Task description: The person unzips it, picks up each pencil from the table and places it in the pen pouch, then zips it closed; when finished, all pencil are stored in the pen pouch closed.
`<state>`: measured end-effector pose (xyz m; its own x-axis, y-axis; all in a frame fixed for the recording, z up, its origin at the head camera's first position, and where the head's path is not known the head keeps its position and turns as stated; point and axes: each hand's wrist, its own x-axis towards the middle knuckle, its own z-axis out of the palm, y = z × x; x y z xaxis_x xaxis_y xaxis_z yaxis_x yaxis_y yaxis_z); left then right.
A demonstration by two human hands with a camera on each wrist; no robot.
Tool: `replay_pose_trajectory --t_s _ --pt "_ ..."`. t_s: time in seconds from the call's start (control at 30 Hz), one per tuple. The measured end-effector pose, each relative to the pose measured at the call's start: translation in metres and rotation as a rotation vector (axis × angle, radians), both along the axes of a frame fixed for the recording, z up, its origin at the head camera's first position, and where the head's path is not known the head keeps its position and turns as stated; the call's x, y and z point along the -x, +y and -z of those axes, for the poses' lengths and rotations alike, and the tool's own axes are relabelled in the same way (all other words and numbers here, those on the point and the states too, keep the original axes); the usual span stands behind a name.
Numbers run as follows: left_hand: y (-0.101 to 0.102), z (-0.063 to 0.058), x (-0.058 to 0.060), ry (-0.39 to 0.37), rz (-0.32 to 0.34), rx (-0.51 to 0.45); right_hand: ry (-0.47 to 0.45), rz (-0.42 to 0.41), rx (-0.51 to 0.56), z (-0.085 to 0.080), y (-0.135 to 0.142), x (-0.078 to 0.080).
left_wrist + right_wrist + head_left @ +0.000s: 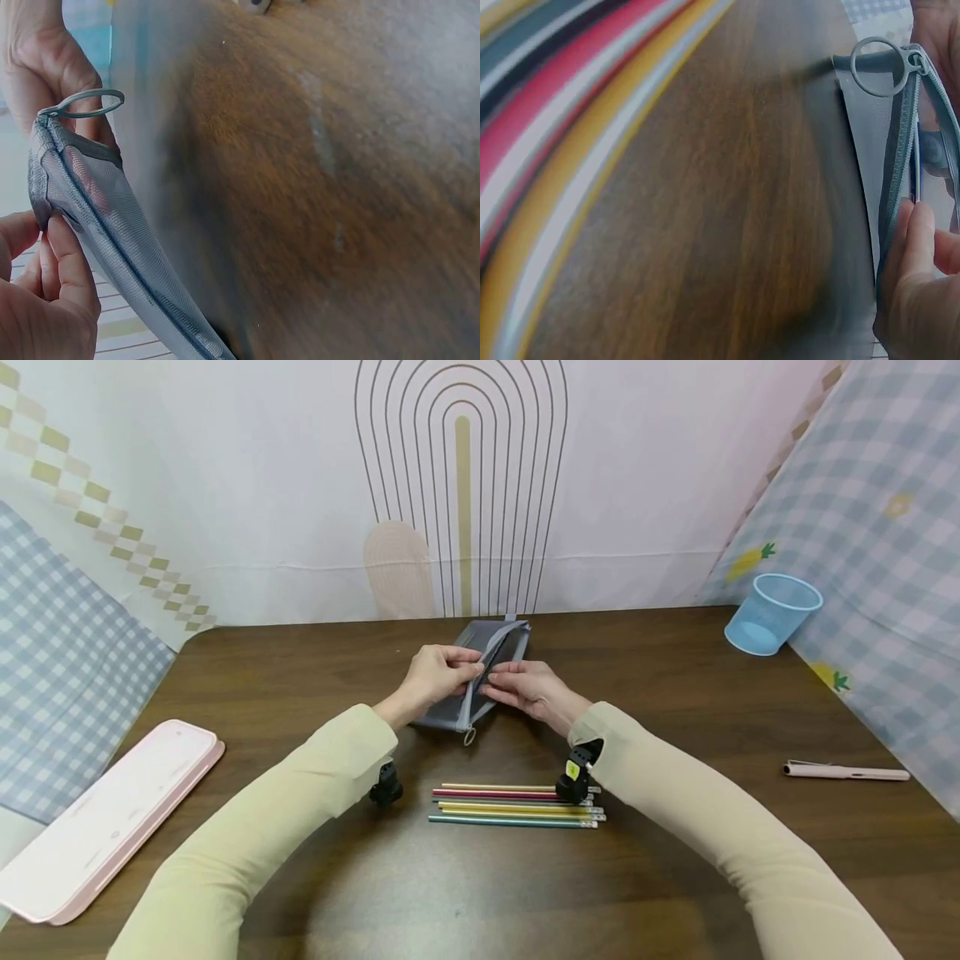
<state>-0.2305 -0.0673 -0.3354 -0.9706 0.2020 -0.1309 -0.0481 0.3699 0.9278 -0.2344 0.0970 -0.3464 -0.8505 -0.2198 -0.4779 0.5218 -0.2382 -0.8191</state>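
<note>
A grey mesh zipper pouch (pixel 468 714) rests on the far middle of the table, its zipper parted and a ring pull (pixel 469 737) hanging at the near end. My left hand (pixel 438 675) pinches one edge of the opening between thumb and fingers; the left wrist view shows this hand (pixel 52 292) too. On the opposite edge, my right hand (pixel 534 687) pinches the mesh beside the zipper teeth, as the right wrist view also shows the hand (pixel 915 270). Several pencils (pixel 510 811) with eraser ends lie side by side in front of the pouch.
A long pale-pink case (pixel 112 818) lies at the left edge. Far right stands a light blue cup (pixel 768 614), near the hanging checked cloth (pixel 870 527). Below it a slim white pen (pixel 843 771) lies flat. A patterned cloth (pixel 285 485) hangs behind the table.
</note>
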Motion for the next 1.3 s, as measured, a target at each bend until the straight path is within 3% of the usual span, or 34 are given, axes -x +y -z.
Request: replay_pose_trajectory --t_s 0.2,0.33,0.6,0.73,0.97,1.3 --pt "-0.001 -0.003 -0.001 0.013 -0.001 0.017 0.008 -0.071 0.016 -0.005 0.006 -0.009" --pt "0.000 -0.003 0.000 0.026 -0.003 0.015 0.055 -0.161 -0.081 -0.007 0.019 -0.020" --pt "-0.003 -0.003 0.002 0.006 -0.009 0.005 0.254 -0.635 -0.419 0.002 0.049 -0.049" --pt "-0.004 -0.003 0.001 0.011 0.003 0.004 0.365 -0.781 -0.518 0.006 0.055 -0.061" --pt "-0.004 -0.003 -0.002 0.020 0.011 -0.013 0.534 -0.856 -0.532 0.011 0.058 -0.066" --pt "-0.004 -0.001 -0.002 0.009 0.015 0.019 0.672 -0.900 -0.572 0.013 0.061 -0.069"
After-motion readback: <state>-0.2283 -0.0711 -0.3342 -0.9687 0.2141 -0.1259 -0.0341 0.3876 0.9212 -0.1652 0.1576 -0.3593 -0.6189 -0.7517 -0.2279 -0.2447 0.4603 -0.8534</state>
